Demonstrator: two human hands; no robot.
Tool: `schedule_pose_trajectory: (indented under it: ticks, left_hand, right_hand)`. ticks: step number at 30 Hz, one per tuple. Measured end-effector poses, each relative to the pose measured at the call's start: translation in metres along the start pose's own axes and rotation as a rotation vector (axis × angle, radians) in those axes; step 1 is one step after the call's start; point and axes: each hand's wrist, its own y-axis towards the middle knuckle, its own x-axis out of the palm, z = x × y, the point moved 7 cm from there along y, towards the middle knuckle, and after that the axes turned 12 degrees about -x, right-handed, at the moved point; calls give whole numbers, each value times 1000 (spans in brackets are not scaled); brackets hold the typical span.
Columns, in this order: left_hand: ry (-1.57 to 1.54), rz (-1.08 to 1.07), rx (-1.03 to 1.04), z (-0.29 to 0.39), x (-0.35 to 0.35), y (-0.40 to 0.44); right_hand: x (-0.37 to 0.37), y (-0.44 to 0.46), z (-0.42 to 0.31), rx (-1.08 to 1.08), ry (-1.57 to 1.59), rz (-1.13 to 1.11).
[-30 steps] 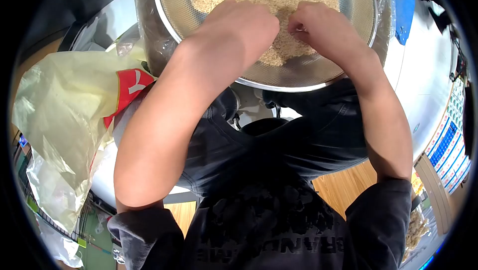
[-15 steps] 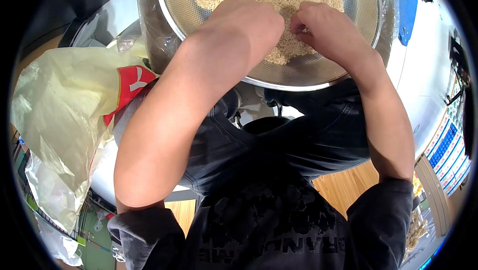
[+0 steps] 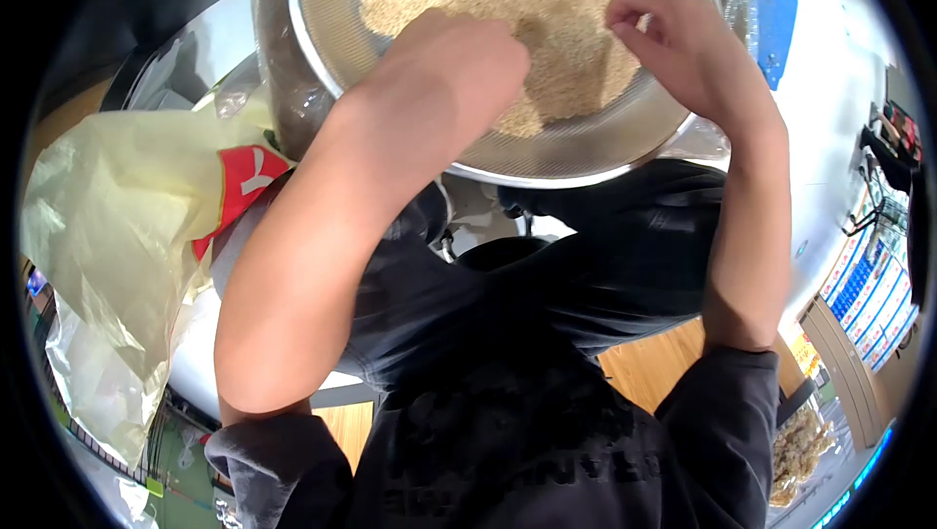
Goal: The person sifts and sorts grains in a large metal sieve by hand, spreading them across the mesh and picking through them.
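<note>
A wide metal sieve (image 3: 576, 160) with a shiny rim lies at the top of the view, holding a layer of pale tan grains (image 3: 576, 70). My left hand (image 3: 454, 65) is over the left part of the grains, its back to the camera and its fingers curled under, out of sight. My right hand (image 3: 673, 36) is above the right side of the sieve. Its thumb and forefinger are bent toward each other near the right edge of the grains; whatever is between them, if anything, is too small to make out.
Clear plastic (image 3: 288, 104) surrounds the sieve. A large yellowish bag (image 3: 112, 226) with a red patch lies at the left. A blue object (image 3: 776, 31) is at the upper right. A clear bag of brownish pieces (image 3: 800, 456) stands at the lower right.
My right hand has moved right, away from my left hand, toward the sieve's right side. The left hand has shifted slightly left, as has the sieve in view.
</note>
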Motion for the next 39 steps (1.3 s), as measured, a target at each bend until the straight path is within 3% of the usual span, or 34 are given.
schedule_pose_trajectory:
  ticks: [1, 3, 4, 9, 14, 16, 21, 29, 35, 39]
  left_hand:
    - [-6, 20, 11, 0, 4, 2]
    - [-60, 263, 55, -1, 6, 4]
    - [-65, 217, 32, 0, 6, 6]
    - [-39, 115, -57, 7, 8, 21]
    - [-129, 173, -26, 19, -1, 27]
    - [-175, 311, -21, 18, -5, 27]
    - [-1, 360, -25, 16, 9, 66]
    - [133, 434, 170, 32, 24, 110]
    - [190, 170, 21, 28, -4, 99]
    - [297, -277, -328, 23, -27, 81]
  right_hand:
    - [-18, -6, -4, 2, -23, -2]
    - [-55, -31, 13, 389, -2, 31]
    - [-65, -49, 26, 516, -94, 15]
    - [-64, -108, 69, 649, -118, -65]
    - [-64, -117, 82, 663, -137, -64]
    - [-65, -118, 83, 658, -178, -17]
    - [-71, -87, 66, 586, -208, 206]
    - [-57, -61, 58, 447, -285, 181]
    - [-61, -59, 58, 482, -192, 148]
    - [-61, -58, 53, 439, -155, 144]
